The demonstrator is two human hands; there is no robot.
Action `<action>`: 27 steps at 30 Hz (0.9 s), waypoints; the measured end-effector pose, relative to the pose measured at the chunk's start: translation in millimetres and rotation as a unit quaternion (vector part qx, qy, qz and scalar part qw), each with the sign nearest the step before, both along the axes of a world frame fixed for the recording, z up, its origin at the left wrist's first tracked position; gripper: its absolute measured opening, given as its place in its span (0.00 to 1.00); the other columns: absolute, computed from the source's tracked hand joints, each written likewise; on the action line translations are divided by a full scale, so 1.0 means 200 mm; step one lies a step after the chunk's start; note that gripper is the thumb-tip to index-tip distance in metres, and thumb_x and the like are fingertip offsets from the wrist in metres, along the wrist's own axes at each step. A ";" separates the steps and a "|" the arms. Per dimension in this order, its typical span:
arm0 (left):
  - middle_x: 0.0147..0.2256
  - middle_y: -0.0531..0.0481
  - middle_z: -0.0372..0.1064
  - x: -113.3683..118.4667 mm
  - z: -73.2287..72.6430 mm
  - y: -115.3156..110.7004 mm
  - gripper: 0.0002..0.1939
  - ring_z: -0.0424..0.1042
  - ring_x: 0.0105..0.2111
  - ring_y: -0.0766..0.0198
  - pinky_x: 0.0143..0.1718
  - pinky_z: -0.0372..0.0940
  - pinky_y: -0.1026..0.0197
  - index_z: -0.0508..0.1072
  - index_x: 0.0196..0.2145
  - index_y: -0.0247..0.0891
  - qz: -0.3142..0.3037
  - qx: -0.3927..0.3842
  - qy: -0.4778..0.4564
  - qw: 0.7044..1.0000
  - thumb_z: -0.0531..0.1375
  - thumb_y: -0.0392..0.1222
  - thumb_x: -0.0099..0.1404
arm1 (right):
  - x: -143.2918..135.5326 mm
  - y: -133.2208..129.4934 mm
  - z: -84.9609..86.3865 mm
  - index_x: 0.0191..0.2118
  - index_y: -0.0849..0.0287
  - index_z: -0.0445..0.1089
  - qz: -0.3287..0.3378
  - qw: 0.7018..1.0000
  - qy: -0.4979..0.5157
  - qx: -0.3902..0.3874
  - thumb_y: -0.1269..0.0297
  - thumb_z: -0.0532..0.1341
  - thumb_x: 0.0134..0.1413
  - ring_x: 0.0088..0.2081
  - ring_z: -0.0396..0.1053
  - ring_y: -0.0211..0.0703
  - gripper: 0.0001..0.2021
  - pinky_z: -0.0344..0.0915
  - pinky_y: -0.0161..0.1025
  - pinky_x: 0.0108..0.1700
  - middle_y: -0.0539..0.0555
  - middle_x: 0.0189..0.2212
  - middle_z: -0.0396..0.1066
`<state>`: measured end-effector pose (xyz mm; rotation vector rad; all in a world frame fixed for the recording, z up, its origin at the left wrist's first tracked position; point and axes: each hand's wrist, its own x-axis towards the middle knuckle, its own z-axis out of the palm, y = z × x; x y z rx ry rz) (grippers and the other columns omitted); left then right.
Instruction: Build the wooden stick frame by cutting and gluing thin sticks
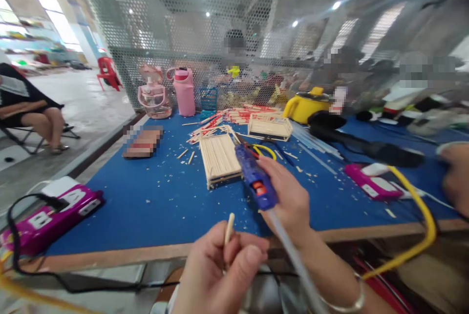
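Observation:
Between the thumb and fingers of my left hand (230,265) a short wooden stick (229,228) stands up, close to the table's front edge. My right hand (289,197) is wrapped round a blue hot glue gun (255,177), and a long clear glue stick (293,255) runs out of its back end. The gun's nozzle reaches the right side of a small platform of wooden sticks (220,155) lying on the table; whether they touch I cannot tell. Behind it sits a second stick frame (270,127), beside a heap of red-tipped sticks (242,115).
Purple power strips stand left (54,216) and right (373,182), with a yellow cable (421,201) at the right. Pink bottles (184,92), a yellow pot (306,108) and clear glue sticks (315,140) line the back by a mesh screen (205,35). Another person's hand (456,177) is far right.

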<state>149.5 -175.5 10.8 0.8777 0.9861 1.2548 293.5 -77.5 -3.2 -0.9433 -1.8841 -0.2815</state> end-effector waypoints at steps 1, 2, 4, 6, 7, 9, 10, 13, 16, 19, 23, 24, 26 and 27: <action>0.30 0.45 0.77 0.05 -0.01 -0.02 0.21 0.73 0.30 0.65 0.35 0.67 0.64 0.63 0.23 0.37 -0.017 -0.019 -0.039 0.999 0.67 0.55 0.52 | 0.00 0.01 -0.01 0.53 0.62 0.65 0.003 1.000 -0.013 0.016 0.76 0.57 0.51 0.51 0.69 0.50 0.21 0.66 0.46 0.52 0.63 0.50 0.71; 0.30 0.45 0.77 0.09 -0.01 -0.02 0.23 0.74 0.30 0.65 0.35 0.67 0.64 0.60 0.22 0.38 -0.032 -0.033 -0.069 0.997 0.68 0.55 0.50 | -0.01 0.01 -0.01 0.53 0.63 0.65 -0.002 0.999 -0.021 0.027 0.78 0.56 0.50 0.51 0.69 0.51 0.22 0.66 0.46 0.52 0.64 0.51 0.71; 0.29 0.46 0.77 0.12 0.00 0.00 0.27 0.74 0.28 0.65 0.32 0.67 0.64 0.53 0.21 0.39 -0.059 -0.051 -0.095 0.992 0.69 0.54 0.49 | -0.01 0.02 -0.03 0.54 0.63 0.64 -0.017 0.999 -0.029 0.043 0.79 0.56 0.49 0.50 0.70 0.51 0.24 0.67 0.47 0.50 0.63 0.51 0.71; 0.28 0.47 0.76 0.13 0.01 0.04 0.29 0.74 0.25 0.66 0.27 0.67 0.65 0.51 0.22 0.40 -0.059 -0.066 -0.087 0.992 0.69 0.54 0.49 | -0.02 0.02 -0.04 0.56 0.63 0.63 -0.031 0.998 -0.025 0.056 0.78 0.56 0.50 0.49 0.70 0.51 0.25 0.67 0.47 0.48 0.62 0.51 0.71; 0.27 0.48 0.76 0.13 0.01 0.05 0.29 0.74 0.24 0.66 0.26 0.66 0.66 0.51 0.22 0.40 -0.052 -0.073 -0.075 0.993 0.68 0.55 0.49 | -0.02 0.02 -0.05 0.56 0.63 0.62 -0.036 0.997 -0.020 0.062 0.78 0.56 0.50 0.48 0.70 0.51 0.25 0.67 0.47 0.48 0.62 0.50 0.71; 0.25 0.50 0.74 0.13 0.03 0.07 0.29 0.74 0.22 0.65 0.23 0.66 0.66 0.50 0.22 0.41 -0.036 -0.082 -0.049 0.995 0.68 0.56 0.48 | -0.03 0.02 -0.07 0.57 0.62 0.62 -0.044 0.998 -0.014 0.053 0.78 0.55 0.51 0.46 0.70 0.50 0.25 0.67 0.47 0.48 0.61 0.50 0.72; 0.24 0.51 0.73 0.13 0.03 0.08 0.29 0.73 0.21 0.65 0.23 0.67 0.65 0.50 0.22 0.41 -0.032 -0.082 -0.037 0.995 0.68 0.57 0.47 | -0.03 0.01 -0.07 0.57 0.62 0.62 -0.047 0.998 -0.015 0.040 0.78 0.55 0.51 0.46 0.70 0.50 0.26 0.67 0.46 0.47 0.60 0.50 0.72; 0.23 0.50 0.72 0.13 0.03 0.10 0.30 0.73 0.20 0.64 0.23 0.68 0.63 0.50 0.21 0.41 -0.031 -0.068 -0.010 0.997 0.67 0.59 0.46 | -0.03 0.01 -0.07 0.57 0.61 0.62 -0.050 0.999 -0.018 -0.007 0.78 0.54 0.52 0.45 0.70 0.50 0.25 0.67 0.46 0.47 0.60 0.50 0.72; 0.24 0.49 0.72 0.10 0.00 0.11 0.27 0.73 0.22 0.64 0.25 0.68 0.63 0.53 0.21 0.41 -0.026 -0.021 0.021 0.999 0.65 0.60 0.49 | -0.02 0.02 -0.04 0.55 0.59 0.64 -0.036 0.996 0.017 -0.075 0.74 0.55 0.53 0.46 0.71 0.50 0.22 0.67 0.45 0.47 0.59 0.48 0.73; 0.24 0.51 0.70 -0.01 -0.05 0.14 0.21 0.70 0.23 0.66 0.26 0.67 0.65 0.59 0.23 0.40 0.052 0.035 0.104 0.993 0.62 0.58 0.55 | 0.02 0.01 0.02 0.51 0.57 0.65 -0.024 0.973 0.110 -0.203 0.64 0.59 0.54 0.39 0.73 0.47 0.18 0.69 0.41 0.40 0.57 0.41 0.75; 0.31 0.50 0.74 -0.24 -0.12 0.22 0.19 0.72 0.27 0.65 0.27 0.65 0.65 0.57 0.24 0.40 0.185 0.055 0.247 0.950 0.61 0.53 0.59 | 0.07 0.01 0.09 0.42 0.60 0.70 0.075 0.913 0.178 -0.360 0.51 0.57 0.57 0.29 0.70 0.41 0.17 0.68 0.38 0.32 0.56 0.35 0.73; 0.32 0.49 0.74 -0.30 -0.14 0.23 0.18 0.72 0.28 0.65 0.27 0.65 0.65 0.58 0.25 0.40 0.196 0.044 0.265 0.943 0.61 0.52 0.59 | 0.08 0.02 0.10 0.41 0.60 0.71 0.104 0.894 0.187 -0.394 0.49 0.55 0.58 0.27 0.67 0.39 0.18 0.67 0.38 0.29 0.56 0.33 0.73; 0.34 0.48 0.74 -0.38 -0.16 0.26 0.17 0.72 0.28 0.65 0.26 0.65 0.66 0.60 0.28 0.39 0.194 0.022 0.275 0.941 0.61 0.53 0.59 | 0.08 0.04 0.11 0.40 0.61 0.70 0.143 0.858 0.209 -0.448 0.47 0.55 0.58 0.23 0.64 0.36 0.20 0.64 0.36 0.25 0.53 0.27 0.70; 0.35 0.48 0.74 -0.40 -0.17 0.27 0.16 0.72 0.28 0.65 0.25 0.65 0.66 0.61 0.29 0.39 0.191 0.015 0.272 0.943 0.61 0.53 0.59 | 0.07 0.05 0.11 0.39 0.61 0.70 0.155 0.844 0.215 -0.467 0.46 0.55 0.57 0.22 0.62 0.36 0.20 0.63 0.36 0.24 0.52 0.26 0.69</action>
